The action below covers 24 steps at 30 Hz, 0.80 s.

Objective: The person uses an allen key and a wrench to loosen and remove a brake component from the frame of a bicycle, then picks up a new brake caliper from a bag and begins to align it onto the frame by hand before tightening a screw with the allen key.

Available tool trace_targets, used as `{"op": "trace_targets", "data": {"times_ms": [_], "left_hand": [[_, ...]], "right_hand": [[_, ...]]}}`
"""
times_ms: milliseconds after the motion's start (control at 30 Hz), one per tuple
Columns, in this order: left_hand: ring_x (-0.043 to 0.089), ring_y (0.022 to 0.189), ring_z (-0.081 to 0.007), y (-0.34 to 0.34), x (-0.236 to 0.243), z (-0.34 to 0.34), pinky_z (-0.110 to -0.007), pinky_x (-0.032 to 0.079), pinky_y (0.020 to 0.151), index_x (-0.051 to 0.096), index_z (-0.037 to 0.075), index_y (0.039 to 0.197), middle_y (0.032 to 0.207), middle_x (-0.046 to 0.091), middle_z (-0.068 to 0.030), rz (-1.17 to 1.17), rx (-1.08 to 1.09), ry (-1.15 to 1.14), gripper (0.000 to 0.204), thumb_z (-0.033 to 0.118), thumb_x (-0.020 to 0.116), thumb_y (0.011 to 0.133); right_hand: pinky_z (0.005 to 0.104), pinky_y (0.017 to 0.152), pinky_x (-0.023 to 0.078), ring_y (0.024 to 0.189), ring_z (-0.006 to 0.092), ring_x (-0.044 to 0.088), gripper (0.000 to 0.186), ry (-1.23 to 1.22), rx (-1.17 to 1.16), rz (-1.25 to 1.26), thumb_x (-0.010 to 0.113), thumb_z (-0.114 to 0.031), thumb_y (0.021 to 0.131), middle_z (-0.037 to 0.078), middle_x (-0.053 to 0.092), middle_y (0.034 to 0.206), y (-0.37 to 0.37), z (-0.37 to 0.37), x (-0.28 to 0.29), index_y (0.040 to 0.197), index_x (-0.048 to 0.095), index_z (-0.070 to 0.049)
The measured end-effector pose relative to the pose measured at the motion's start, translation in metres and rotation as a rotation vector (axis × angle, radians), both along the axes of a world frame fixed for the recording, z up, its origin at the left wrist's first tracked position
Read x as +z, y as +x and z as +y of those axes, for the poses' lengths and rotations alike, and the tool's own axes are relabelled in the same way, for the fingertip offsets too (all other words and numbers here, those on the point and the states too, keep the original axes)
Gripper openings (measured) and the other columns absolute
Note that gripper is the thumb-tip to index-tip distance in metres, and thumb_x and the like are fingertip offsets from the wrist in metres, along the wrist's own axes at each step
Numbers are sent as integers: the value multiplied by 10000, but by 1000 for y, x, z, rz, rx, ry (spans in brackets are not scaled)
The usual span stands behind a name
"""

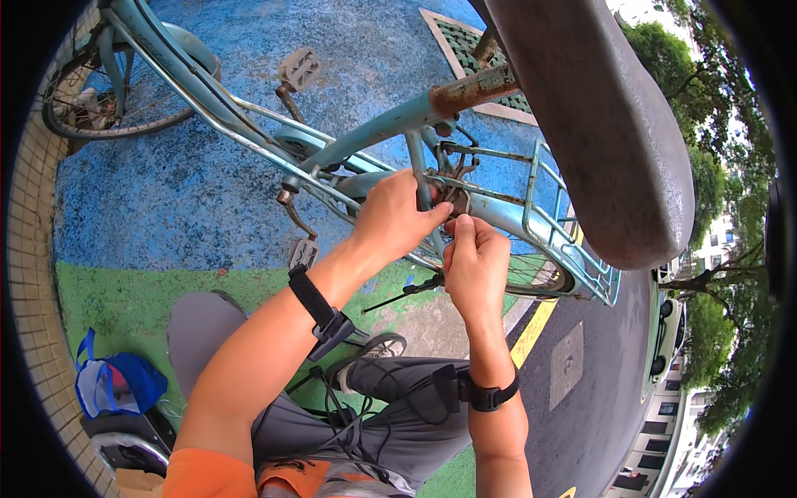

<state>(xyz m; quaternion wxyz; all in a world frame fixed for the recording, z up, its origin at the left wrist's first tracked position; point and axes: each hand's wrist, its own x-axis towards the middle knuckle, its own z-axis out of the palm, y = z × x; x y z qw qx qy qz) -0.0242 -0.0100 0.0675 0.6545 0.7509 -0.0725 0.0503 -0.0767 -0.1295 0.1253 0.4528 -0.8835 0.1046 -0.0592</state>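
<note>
A worn light-blue bicycle [374, 133] with rust on its seat post [473, 90] stands in front of me. My left hand [397, 214] is at the frame tubes below the saddle [602, 124]. Its fingers curl behind a tube and its thumb points toward a brownish metal part [459, 202] above the rear mudguard [498, 214]. Just right of it, my right hand [477, 259] is closed, thumb and forefinger pinched at the lower edge of that part. Whatever lies between the fingers of either hand is hidden or too small to name.
A blue rear rack [540, 191] extends past my hands, and a pedal [304, 251] juts out on the near side. At lower left sits a blue bag [124, 383]. Cables [340, 415] hang by my legs. A yellow line [534, 332] borders the road.
</note>
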Motion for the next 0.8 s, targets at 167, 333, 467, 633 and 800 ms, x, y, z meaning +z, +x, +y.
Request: {"op": "trace_targets", "data": {"times_ms": [167, 333, 467, 633, 800], "left_hand": [[633, 613, -243, 2, -6, -2, -358, 492, 589, 634, -6, 833, 669, 632, -123, -66, 8, -17, 301, 217, 812, 739], [649, 639, -249, 2, -11, -1, -359, 501, 604, 651, 1, 858, 698, 647, -125, -92, 10, -17, 293, 214, 814, 741], [664, 677, -256, 1, -10, -2, -360, 506, 625, 669, 6, 885, 738, 668, -125, -102, 0, -27, 270, 209, 798, 762], [676, 709, -264, 0, -3, 1, -365, 511, 651, 685, 14, 919, 782, 692, -130, -105, -28, -48, 257, 204, 784, 778], [661, 820, -363, -4, 0, 2, -422, 504, 713, 674, 25, 902, 880, 662, -177, -36, -59, -117, 252, 246, 733, 797]], "right_hand": [[298, 407, 325, 415, 91, 420, 313, 215, -5, 37, 455, -197, 1018, 21, 478, 500, -1, 6, 2, 838, 593, 17], [285, 292, 196, 294, 124, 283, 257, 861, -108, 168, 383, -240, 1037, 6, 363, 463, -2, 23, 10, 855, 466, -77], [281, 308, 164, 305, 119, 222, 272, 1053, -141, 217, 360, -271, 1045, -6, 313, 465, -2, 30, 17, 848, 438, -101], [277, 325, 164, 331, 112, 216, 280, 1128, -140, 245, 328, -277, 1049, -21, 294, 484, 0, 37, 26, 844, 428, -114], [272, 338, 177, 347, 110, 226, 273, 1197, -143, 245, 322, -269, 1046, -24, 294, 499, 1, 40, 26, 842, 425, -118]]}}
